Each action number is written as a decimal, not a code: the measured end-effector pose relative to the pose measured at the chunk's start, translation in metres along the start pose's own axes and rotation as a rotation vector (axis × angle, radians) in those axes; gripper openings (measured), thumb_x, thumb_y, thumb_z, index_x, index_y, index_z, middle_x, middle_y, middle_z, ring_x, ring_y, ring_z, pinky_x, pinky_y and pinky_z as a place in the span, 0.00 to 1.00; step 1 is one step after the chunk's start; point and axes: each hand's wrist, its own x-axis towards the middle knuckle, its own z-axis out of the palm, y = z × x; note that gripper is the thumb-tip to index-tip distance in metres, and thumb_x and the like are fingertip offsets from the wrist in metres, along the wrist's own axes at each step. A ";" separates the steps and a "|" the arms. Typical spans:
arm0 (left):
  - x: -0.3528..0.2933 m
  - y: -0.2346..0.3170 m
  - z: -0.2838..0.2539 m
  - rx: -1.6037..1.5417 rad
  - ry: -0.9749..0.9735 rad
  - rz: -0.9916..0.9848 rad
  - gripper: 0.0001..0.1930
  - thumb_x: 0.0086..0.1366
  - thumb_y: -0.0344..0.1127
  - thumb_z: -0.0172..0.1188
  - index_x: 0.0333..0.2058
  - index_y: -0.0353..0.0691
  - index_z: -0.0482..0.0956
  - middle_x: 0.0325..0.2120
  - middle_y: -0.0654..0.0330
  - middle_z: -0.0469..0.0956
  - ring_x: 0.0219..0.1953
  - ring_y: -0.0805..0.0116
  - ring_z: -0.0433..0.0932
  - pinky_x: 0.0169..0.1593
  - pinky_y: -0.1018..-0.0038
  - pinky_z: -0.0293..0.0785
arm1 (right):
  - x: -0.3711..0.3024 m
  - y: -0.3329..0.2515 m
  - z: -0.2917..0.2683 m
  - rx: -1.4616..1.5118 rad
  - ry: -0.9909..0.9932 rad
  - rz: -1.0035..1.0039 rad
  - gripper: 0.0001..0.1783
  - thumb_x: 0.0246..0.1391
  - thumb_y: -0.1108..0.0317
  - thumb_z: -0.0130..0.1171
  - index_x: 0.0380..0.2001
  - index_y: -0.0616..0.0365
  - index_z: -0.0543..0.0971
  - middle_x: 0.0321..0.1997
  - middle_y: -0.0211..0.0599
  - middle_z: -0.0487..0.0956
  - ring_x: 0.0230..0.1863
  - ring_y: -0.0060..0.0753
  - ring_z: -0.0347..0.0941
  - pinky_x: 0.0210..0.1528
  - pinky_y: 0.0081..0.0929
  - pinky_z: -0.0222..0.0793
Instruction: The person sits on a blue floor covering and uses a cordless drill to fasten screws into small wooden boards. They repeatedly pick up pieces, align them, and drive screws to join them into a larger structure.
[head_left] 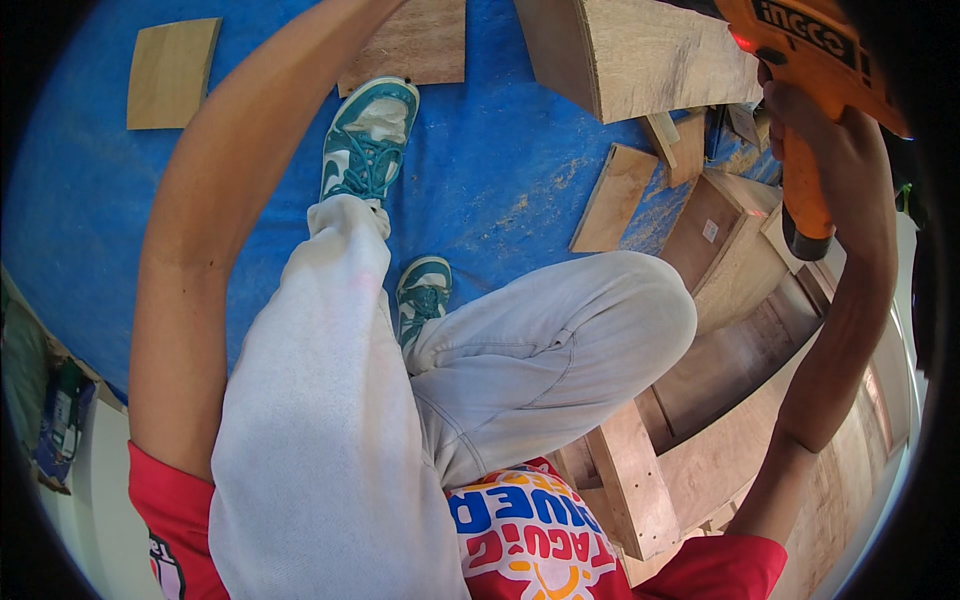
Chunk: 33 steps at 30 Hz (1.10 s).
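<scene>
High at the right edge, my right hand point(845, 150) is closed around the handle of an orange pistol-grip power tool point(810, 175). The tool has a black end on its grip, and a small red glow shows on its body. Its front end runs out of the picture. Just left of it stands a large pale plywood piece point(670, 60), seen partly from its edge. My left arm point(200, 230) stretches up past the top edge, so the left hand is out of sight. Below that arm lies a plywood panel point(425, 45), partly cut off at the top.
A blue tarp point(500, 180) with sawdust covers the floor. One square board point(172, 75) lies at far left. Several wood offcuts point(615, 195) and open plywood boxes point(740, 370) crowd my right side. My bent leg point(570, 350) and teal-white shoes point(372, 140) occupy the middle.
</scene>
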 end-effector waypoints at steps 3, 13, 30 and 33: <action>0.000 0.002 -0.002 0.041 0.013 -0.001 0.21 0.65 0.51 0.71 0.41 0.36 0.89 0.33 0.65 0.84 0.35 0.77 0.78 0.42 0.77 0.77 | -0.006 -0.021 0.011 0.047 0.076 -0.071 0.22 0.59 0.52 0.63 0.45 0.60 0.82 0.25 0.31 0.77 0.25 0.24 0.74 0.31 0.27 0.70; -0.004 0.010 -0.003 0.102 0.003 0.015 0.22 0.65 0.51 0.70 0.42 0.34 0.89 0.35 0.62 0.85 0.38 0.75 0.79 0.43 0.75 0.77 | -0.014 -0.016 0.018 0.116 0.125 -0.139 0.20 0.59 0.54 0.63 0.45 0.59 0.83 0.26 0.31 0.78 0.26 0.24 0.75 0.33 0.27 0.71; -0.008 0.007 0.000 0.147 0.033 0.062 0.21 0.65 0.50 0.70 0.41 0.33 0.89 0.33 0.62 0.85 0.37 0.75 0.80 0.43 0.74 0.76 | 0.006 -0.039 0.010 0.040 -0.070 -0.057 0.15 0.60 0.61 0.61 0.43 0.61 0.81 0.27 0.31 0.78 0.26 0.23 0.75 0.32 0.23 0.72; -0.010 0.009 0.001 0.132 0.044 0.061 0.22 0.65 0.50 0.70 0.42 0.33 0.89 0.33 0.62 0.86 0.37 0.74 0.81 0.44 0.74 0.77 | 0.005 -0.014 0.020 -0.002 -0.024 0.053 0.13 0.59 0.63 0.62 0.42 0.60 0.80 0.28 0.31 0.79 0.28 0.22 0.76 0.33 0.23 0.73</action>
